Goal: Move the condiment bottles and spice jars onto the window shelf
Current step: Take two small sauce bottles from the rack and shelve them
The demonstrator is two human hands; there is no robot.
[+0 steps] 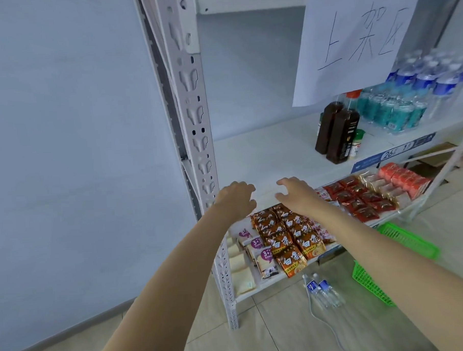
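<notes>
Dark sauce bottles [337, 133] — upright on white shelf [264, 158]

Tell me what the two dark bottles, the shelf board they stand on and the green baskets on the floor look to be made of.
Dark bottles: probably clear plastic or glass, glossy, dark liquid showing through; which one is unclear. Shelf board: smooth matt white, likely painted metal or laminate. Green baskets: moulded plastic, judging by the bright lattice walls.

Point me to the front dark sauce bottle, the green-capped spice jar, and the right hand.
front dark sauce bottle [342, 137], head view, body
green-capped spice jar [357, 143], head view, label
right hand [297, 195], head view, back
</notes>
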